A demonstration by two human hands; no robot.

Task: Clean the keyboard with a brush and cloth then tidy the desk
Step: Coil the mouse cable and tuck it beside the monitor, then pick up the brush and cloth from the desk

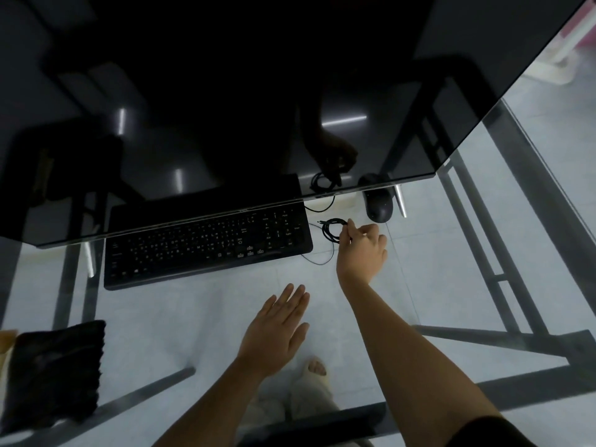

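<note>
The bare right forearm [429, 366] fills the near edge of the view, running up to the right hand [361, 250], whose fingers [350, 229] are pinched shut on a small coil of thin black cable [332, 230]. The left hand [274, 330] hovers nearer the body, flat and empty, its fingers spread open and gripping nothing. Both are above a glass counter [419, 301] through which the tiled floor and a foot show. Just left of the right fingers, close to the coil, lies the black keyboard [206, 246], its far edge tucked under the bottom of a large dark monitor [225, 108]; a loose strand of the cable curls from the coil toward the keyboard's corner. Just beyond the fingers sits a dark mouse [379, 206], near the monitor's edge. Well off to the left of the left hand, at the counter's near edge, rests a black fuzzy cloth [54, 375]; no brush can be made out. This looks like the tidying part of the job, with the cord being gathered up. The next move probably calls for setting the coil down neatly beside the keyboard, or tucking it behind, without dragging the keyboard by its lead, and the free left hand could steady the keyboard.
</note>
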